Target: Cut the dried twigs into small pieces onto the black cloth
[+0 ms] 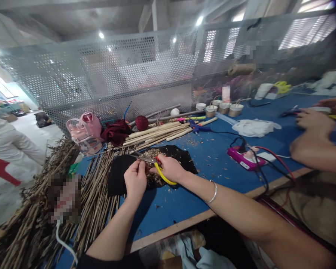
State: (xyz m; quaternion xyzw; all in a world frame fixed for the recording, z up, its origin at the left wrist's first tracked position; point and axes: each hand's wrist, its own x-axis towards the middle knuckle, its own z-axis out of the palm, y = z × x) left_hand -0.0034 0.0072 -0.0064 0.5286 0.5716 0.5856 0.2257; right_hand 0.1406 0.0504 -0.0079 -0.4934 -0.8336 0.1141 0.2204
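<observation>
My right hand [169, 168] is closed on yellow-handled scissors [164, 175], whose blades point left over a black cloth [119, 173]. Beside the blade tips, my left hand [136, 177] has its thumb and fingers pinched together; whatever is between them is too small to make out. Dry plant bits [154, 153] lie heaped on the cloth under the scissors. Thin dry stalks [92, 198] stretch over the blue table just left of my left hand.
Peeled sticks [159, 132] and a blue glue gun [197, 127] lie behind the cloth. A pink bottle [88, 134] stands back left. To the right are a magenta power strip [246, 158], a white cloth [254, 127], several cups [235, 110] and another person's hands [315, 121].
</observation>
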